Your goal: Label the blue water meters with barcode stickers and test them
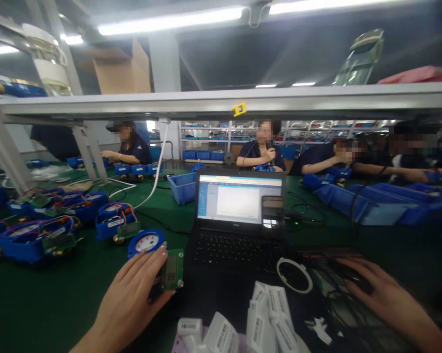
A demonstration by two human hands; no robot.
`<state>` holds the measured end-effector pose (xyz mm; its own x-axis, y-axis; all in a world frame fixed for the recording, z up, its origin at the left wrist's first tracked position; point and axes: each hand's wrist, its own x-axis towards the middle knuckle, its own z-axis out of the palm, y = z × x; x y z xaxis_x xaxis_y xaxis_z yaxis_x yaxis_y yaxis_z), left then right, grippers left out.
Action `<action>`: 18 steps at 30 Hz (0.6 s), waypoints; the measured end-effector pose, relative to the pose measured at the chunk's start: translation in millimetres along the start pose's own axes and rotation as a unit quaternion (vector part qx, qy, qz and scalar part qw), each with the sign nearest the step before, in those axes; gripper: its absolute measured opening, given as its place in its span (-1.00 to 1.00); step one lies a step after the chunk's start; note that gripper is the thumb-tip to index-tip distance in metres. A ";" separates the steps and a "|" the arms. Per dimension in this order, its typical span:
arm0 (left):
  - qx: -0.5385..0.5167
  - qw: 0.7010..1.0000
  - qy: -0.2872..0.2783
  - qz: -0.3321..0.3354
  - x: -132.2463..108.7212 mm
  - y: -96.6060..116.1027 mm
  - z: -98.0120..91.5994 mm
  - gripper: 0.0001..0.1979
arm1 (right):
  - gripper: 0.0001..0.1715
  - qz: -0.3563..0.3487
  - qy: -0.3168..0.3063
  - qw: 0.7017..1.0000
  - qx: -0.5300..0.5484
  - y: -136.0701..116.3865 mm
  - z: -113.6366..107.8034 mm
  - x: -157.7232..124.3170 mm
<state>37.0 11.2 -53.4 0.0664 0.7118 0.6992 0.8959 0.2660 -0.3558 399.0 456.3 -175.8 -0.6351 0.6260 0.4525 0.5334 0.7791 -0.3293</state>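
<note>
My left hand (134, 289) is closed on a green circuit board with a small display (173, 269), thumb below and fingers over its left side. Just behind that hand is a blue water meter (147, 241) with a round white dial, partly covered by my fingers. My right hand (378, 289) lies over a black computer mouse (355, 275), its fingers wrapped on it. Between the hands stands an open laptop (239, 250) with a lit screen. A white ring (294, 275) lies at the laptop's front right corner.
Folded barcode labels (257, 328) lie at the front edge. Wired blue meters (33, 240) crowd the left. Blue bins (368, 203) stand at the right, with another bin (182, 188) behind the laptop. A shelf (206, 104) spans overhead. Several people sit opposite.
</note>
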 end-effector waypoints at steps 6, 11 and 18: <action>0.003 0.998 0.032 0.063 4.2 -1.3 -0.3 -0.62 | -0.45 -0.017 0.026 1.000 -0.003 -9.2 -1.7 1.1; 0.031 0.995 0.041 0.083 -1.8 -8.6 2.2 -0.58 | -0.45 -0.032 0.041 0.999 -0.014 2.7 6.4 0.9; 0.064 0.990 0.072 0.102 -1.2 -8.4 2.9 -0.50 | -0.46 -0.023 0.038 0.999 -0.015 -0.7 5.1 1.9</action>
<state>28.1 10.0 -53.1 0.3095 0.6619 0.6827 0.7957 0.2127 -0.5671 394.6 457.0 -179.0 -0.6164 0.5841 0.5281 0.5215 0.8053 -0.2821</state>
